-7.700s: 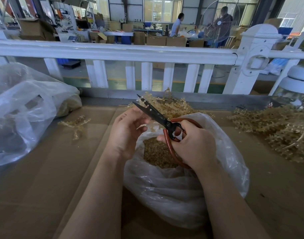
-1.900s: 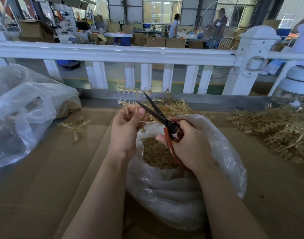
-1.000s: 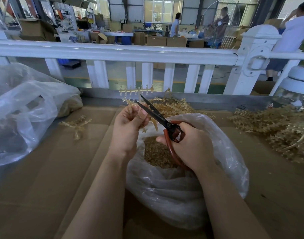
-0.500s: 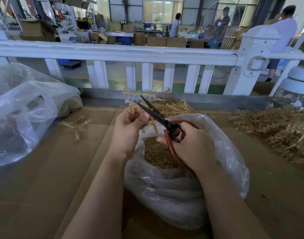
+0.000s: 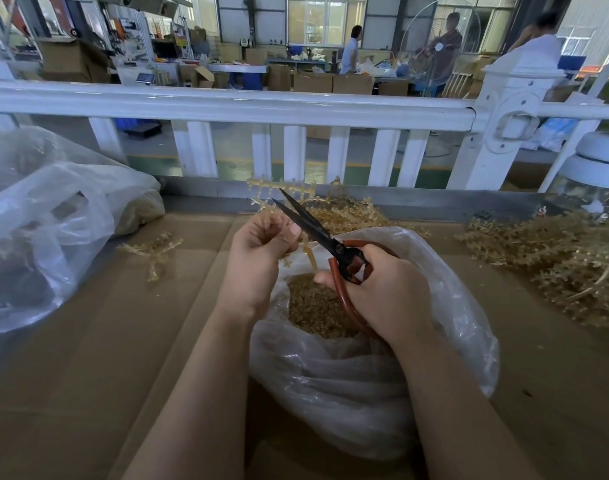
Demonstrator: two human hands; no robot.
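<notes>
Now holds up an amber plastic sprue (image 5: pixel 261 185) in the left hand (image 5: pixel 258 258), fingers curled round its stem; none rises above that hand in the earliest frame. Grips red-handled scissors (image 5: pixel 317 230) in the right hand (image 5: pixel 386 292), black blades slightly parted, tips among the sprue's branches just beyond the left thumb. Works over the open mouth of a clear plastic bag (image 5: pixel 365 382) on the cardboard-covered worktop (image 5: pixel 88 358), cut pieces (image 5: pixel 317 310) heaped inside. Leaves a pile of sprues (image 5: pixel 555 258) at right and a loose sprue (image 5: pixel 150 251) at left, near another bag (image 5: pixel 54 220).
</notes>
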